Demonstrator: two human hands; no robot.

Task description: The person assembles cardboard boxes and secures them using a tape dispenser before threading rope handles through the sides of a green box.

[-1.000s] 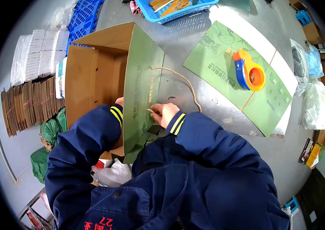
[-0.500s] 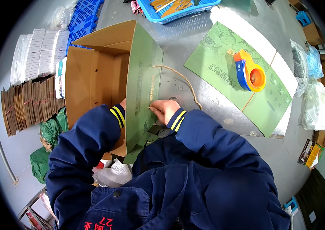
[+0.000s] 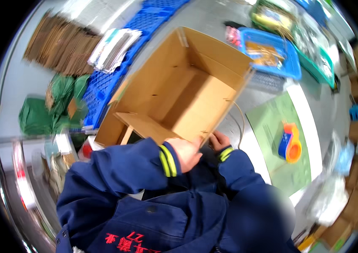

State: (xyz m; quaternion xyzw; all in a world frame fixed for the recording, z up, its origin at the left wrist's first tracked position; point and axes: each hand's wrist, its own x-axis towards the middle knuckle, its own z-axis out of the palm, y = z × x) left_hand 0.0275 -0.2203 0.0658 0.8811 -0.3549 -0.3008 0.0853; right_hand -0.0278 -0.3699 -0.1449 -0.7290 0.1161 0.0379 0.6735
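Note:
An open cardboard box point(image 3: 174, 97), brown inside, lies tilted in front of me with its mouth toward me. My left hand point(image 3: 186, 152) is closed at the box's near right corner, fingers at the wall's edge. Just outside that same wall, my right hand point(image 3: 220, 140) has its fingers curled in; what they hold, if anything, is hidden. A thin tan cord point(image 3: 242, 120) loops out from the wall's outer side and runs down near my right hand. Small bits of cord show on the wall's inner side.
At right, an orange and blue tape dispenser point(image 3: 290, 145) sits on a green printed cardboard sheet point(image 3: 267, 126). Behind stands a blue basket point(image 3: 293, 55). To the left are blue plastic pallets point(image 3: 98, 95), stacked flattened cardboard point(image 3: 60, 44) and green bags point(image 3: 39, 114).
The box has turned so its inside faces me. My left hand has come out from inside to the near corner; my right hand stays outside the wall. The view has swung, blurring things.

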